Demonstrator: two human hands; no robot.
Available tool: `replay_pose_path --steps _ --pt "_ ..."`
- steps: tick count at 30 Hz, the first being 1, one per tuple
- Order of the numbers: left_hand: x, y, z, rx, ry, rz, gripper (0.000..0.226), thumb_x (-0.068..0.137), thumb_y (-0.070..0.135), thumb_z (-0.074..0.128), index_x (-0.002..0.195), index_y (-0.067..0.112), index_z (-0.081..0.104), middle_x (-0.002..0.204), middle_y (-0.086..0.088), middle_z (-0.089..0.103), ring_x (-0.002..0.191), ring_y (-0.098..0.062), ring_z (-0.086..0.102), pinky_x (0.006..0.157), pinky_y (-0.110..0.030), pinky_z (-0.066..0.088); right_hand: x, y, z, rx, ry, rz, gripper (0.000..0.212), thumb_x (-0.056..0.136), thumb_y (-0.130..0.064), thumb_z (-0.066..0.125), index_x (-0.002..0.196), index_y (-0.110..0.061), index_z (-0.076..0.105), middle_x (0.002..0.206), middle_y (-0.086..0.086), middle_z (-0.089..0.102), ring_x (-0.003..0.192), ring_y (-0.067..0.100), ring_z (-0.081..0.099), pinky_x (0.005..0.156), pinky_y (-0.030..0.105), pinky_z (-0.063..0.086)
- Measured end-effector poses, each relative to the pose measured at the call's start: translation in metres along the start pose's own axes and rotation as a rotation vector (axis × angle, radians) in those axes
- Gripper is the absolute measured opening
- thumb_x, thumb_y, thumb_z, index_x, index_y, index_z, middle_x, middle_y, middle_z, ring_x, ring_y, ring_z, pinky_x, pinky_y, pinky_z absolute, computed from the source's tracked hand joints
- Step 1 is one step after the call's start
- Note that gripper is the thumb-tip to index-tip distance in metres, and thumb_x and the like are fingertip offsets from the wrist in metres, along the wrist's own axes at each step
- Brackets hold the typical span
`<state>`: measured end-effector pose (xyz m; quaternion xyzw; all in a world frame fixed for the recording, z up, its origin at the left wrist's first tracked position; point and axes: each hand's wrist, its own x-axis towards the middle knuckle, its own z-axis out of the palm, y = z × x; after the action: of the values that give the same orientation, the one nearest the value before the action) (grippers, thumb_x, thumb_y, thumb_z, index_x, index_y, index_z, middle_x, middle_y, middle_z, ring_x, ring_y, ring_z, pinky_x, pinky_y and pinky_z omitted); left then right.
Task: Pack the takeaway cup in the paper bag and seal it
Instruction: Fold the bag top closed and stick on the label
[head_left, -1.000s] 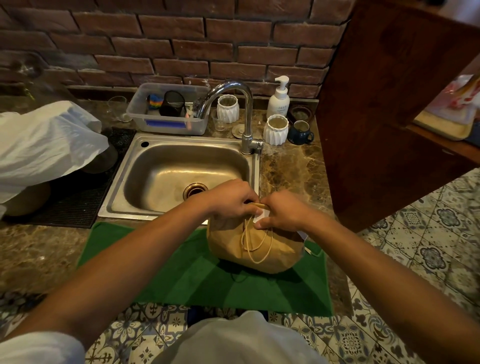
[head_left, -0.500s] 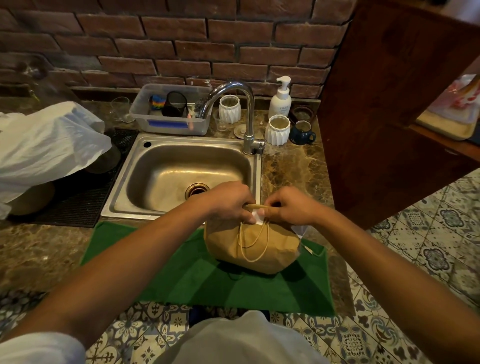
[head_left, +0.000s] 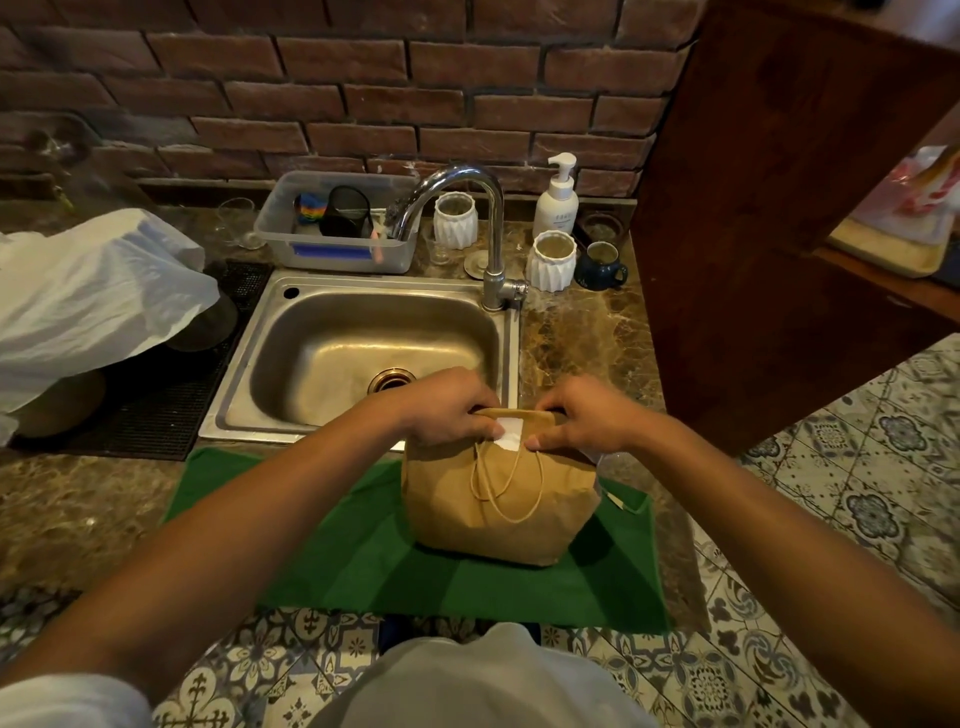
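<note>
A brown paper bag (head_left: 498, 504) stands on a green cloth (head_left: 363, 561) at the counter's front edge, its top folded over toward me and its twine handles hanging down the front. A white sticker (head_left: 510, 434) lies across the fold. My left hand (head_left: 451, 408) grips the folded top on the left, thumb at the sticker's edge. My right hand (head_left: 584, 415) pinches the folded top on the right, fingertips beside the sticker. The takeaway cup is hidden from view.
A steel sink (head_left: 363, 358) with a tap (head_left: 488, 234) lies just behind the bag. Behind it are a plastic tub (head_left: 337, 244), white ribbed cups (head_left: 551, 260), a blue mug (head_left: 600, 265) and a soap bottle (head_left: 558, 197). A white plastic bag (head_left: 88, 296) covers things at left. A wooden panel (head_left: 769, 208) rises at right.
My hands have drawn apart along the folded top, baring the white sticker over the fold. The bag stands a little more upright on the cloth.
</note>
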<state>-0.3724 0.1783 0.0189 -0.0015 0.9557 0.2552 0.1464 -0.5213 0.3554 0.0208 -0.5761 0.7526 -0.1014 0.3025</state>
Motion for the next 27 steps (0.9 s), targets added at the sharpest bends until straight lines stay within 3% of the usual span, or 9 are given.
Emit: replay_pose_path --steps 8,13,17,21,27 --pt "0.002 0.008 -0.002 0.042 -0.004 -0.09 0.036 0.088 0.05 0.07 0.061 0.035 0.052 0.064 0.011 0.055 0.062 -0.009 0.051 0.057 -0.031 0.035 0.0 -0.002 -0.001 0.081 -0.02 0.029 0.01 0.085 -0.041 0.079 0.085 -0.036 0.071 0.073 -0.013 0.066 0.067 0.002 0.057 0.059 0.022 0.037" --pt "0.005 0.011 0.003 0.08 -0.048 -0.07 0.026 0.086 0.049 0.072 0.079 0.028 0.06 0.073 0.012 0.056 0.068 -0.011 0.052 0.058 -0.032 0.035 0.0 0.001 0.002 0.164 -0.008 0.032 0.009 0.085 -0.036 0.082 0.089 -0.03 0.078 0.078 -0.012 0.071 0.069 0.001 0.06 0.06 0.021 0.039" --pt "0.004 0.01 0.002 0.048 -0.08 -0.053 0.025 0.087 0.046 0.072 0.078 0.031 0.055 0.074 0.015 0.053 0.07 -0.011 0.052 0.06 -0.032 0.034 -0.001 0.004 0.003 0.19 -0.007 0.045 0.008 0.084 -0.037 0.082 0.084 -0.035 0.074 0.077 -0.012 0.071 0.07 0.002 0.061 0.061 0.022 0.041" --pt "0.004 0.012 0.001 0.016 -0.067 -0.079 0.03 0.086 0.056 0.07 0.079 0.028 0.062 0.074 0.01 0.058 0.069 -0.014 0.055 0.059 -0.032 0.037 0.0 0.005 0.0 0.209 -0.016 0.05 0.007 0.084 -0.035 0.082 0.084 -0.032 0.076 0.077 -0.01 0.072 0.071 0.006 0.063 0.064 0.025 0.044" --pt "0.004 0.013 0.007 0.103 -0.026 -0.048 0.03 0.091 0.048 0.066 0.08 0.021 0.066 0.073 0.006 0.06 0.067 -0.014 0.055 0.063 -0.04 0.045 -0.002 0.004 0.0 0.173 -0.011 0.034 0.006 0.086 -0.036 0.08 0.085 -0.032 0.075 0.073 -0.012 0.069 0.067 0.0 0.059 0.06 0.02 0.037"
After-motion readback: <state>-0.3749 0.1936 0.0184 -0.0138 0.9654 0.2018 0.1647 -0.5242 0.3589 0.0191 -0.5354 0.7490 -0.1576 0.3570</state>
